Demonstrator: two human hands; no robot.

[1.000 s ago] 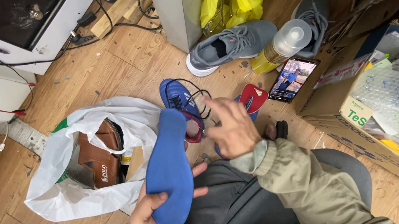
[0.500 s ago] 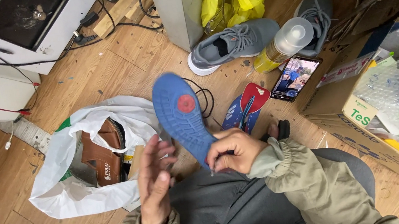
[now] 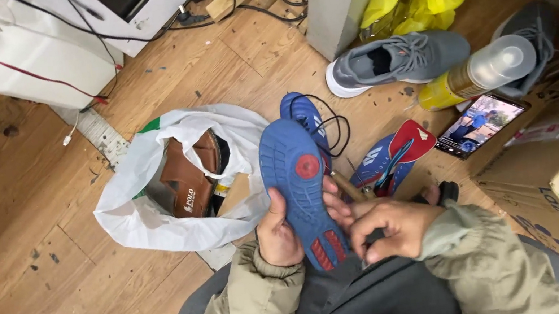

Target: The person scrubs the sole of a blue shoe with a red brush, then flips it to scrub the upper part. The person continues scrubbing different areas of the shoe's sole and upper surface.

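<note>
Phone [image 3: 480, 123] lying flat on the floor, up and to the right of my right hand [image 3: 391, 225], screen lit with a bluish picture. Yellow spray can [image 3: 475, 72] with clear cap beyond it, on its side. Brown cardboard box [image 3: 556, 205] just right of my right hand, green print and a pale label on its flap. White plastic bag [image 3: 154, 196] left of my left hand [image 3: 277, 234], open, a brown shoe inside.

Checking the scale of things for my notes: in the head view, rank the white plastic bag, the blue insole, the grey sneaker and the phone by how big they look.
1. White plastic bag
2. Blue insole and grey sneaker: they look alike, and the insole, held up in both hands, is nearer the camera, so I won't rank them
3. Phone
</note>
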